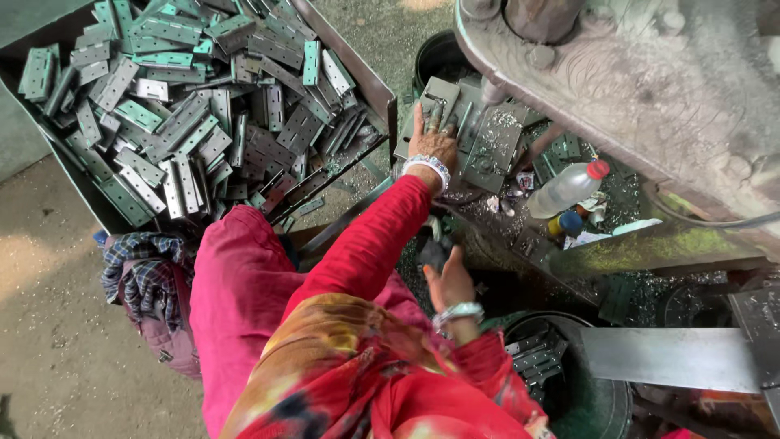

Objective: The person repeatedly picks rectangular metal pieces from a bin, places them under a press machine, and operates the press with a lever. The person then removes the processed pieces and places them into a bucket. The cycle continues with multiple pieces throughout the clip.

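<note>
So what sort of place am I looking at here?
Most likely a small metalworking shop making hinges. A tray is heaped with flat metal hinge leaves, a heavy grimy press machine stands at the right, and metal shavings litter its bed.
</note>
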